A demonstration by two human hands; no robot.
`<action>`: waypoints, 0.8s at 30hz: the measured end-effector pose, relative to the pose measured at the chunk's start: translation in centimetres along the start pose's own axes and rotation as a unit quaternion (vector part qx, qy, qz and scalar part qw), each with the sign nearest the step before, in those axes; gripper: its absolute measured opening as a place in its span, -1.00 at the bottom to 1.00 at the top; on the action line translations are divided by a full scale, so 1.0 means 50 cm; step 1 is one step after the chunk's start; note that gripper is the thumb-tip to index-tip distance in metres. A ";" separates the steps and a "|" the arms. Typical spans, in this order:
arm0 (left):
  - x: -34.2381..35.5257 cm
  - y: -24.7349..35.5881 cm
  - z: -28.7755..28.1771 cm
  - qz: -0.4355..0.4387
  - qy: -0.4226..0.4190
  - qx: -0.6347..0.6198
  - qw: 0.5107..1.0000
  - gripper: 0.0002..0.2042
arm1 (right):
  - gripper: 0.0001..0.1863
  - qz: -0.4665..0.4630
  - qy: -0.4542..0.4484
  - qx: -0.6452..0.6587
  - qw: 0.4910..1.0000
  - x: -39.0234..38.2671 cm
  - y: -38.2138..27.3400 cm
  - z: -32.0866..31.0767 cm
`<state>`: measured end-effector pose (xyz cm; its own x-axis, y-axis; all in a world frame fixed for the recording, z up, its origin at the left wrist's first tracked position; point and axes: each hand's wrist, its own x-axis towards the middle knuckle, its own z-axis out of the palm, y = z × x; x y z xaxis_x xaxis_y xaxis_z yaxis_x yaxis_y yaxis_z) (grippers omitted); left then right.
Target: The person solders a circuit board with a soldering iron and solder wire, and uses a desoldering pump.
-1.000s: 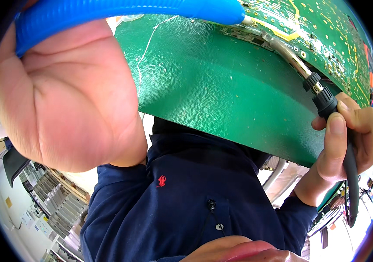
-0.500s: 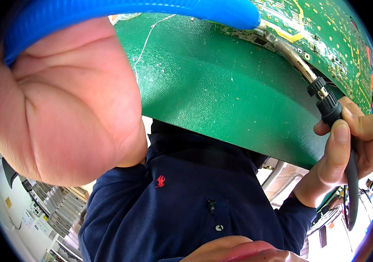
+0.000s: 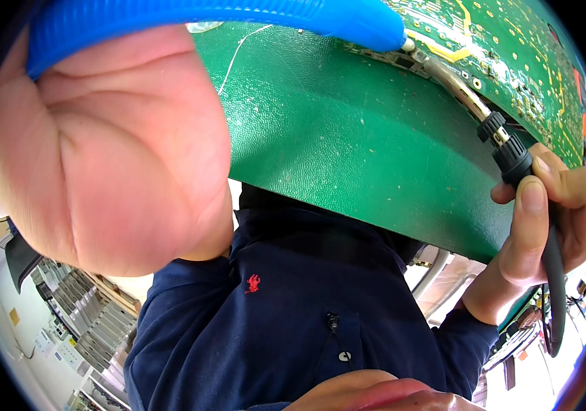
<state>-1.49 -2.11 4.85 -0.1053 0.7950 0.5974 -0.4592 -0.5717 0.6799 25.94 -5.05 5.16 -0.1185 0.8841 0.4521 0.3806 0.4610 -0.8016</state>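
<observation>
My left hand [image 3: 128, 157], large and close on the left, is closed round a blue ribbed desoldering pump [image 3: 238, 19]; its fingertips are out of sight. The pump's pale nozzle [image 3: 408, 44] meets the tip of a soldering iron [image 3: 461, 89] at the edge of a green circuit board [image 3: 505, 48]. I cannot tell whether the two tips touch each other. On the right, my right hand [image 3: 546, 205] pinches the iron's black handle between thumb and fingers, just behind the black collar. The iron's thick cord hangs below that hand.
A green mat [image 3: 348, 144] covers the worktop, and its near edge lies in front of my body. A thin pale strand [image 3: 238, 51] rests on it. Grey shelving or trays [image 3: 91, 315] stand at the lower left. Cables [image 3: 553, 322] hang at the right.
My left hand and the pump have shifted slightly, the palm going up and right. The iron has moved a little left and up with my right hand. Both tools remain held.
</observation>
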 end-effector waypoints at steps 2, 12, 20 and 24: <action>0.000 0.002 0.003 0.000 -0.001 0.001 1.000 -0.75 | -0.83 -0.008 -0.013 0.006 1.000 0.003 0.004 -0.006; -0.005 0.001 0.021 0.000 -0.008 -0.007 1.000 -0.75 | -0.86 -0.004 -0.014 -0.023 1.000 -0.001 0.006 -0.018; -0.009 -0.019 0.024 0.003 -0.004 -0.017 1.000 -0.75 | -0.89 -0.012 -0.047 -0.013 0.999 0.002 0.011 -0.025; -0.009 -0.024 0.029 0.004 -0.005 -0.017 1.000 -0.75 | -0.89 -0.010 -0.054 -0.008 0.998 0.002 0.009 -0.025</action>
<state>0.37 -2.10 4.38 -0.0997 0.7879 0.6076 -0.4877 -0.5710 0.6604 27.24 -4.83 5.33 -0.2239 0.8784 0.4222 0.3916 0.4777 -0.7864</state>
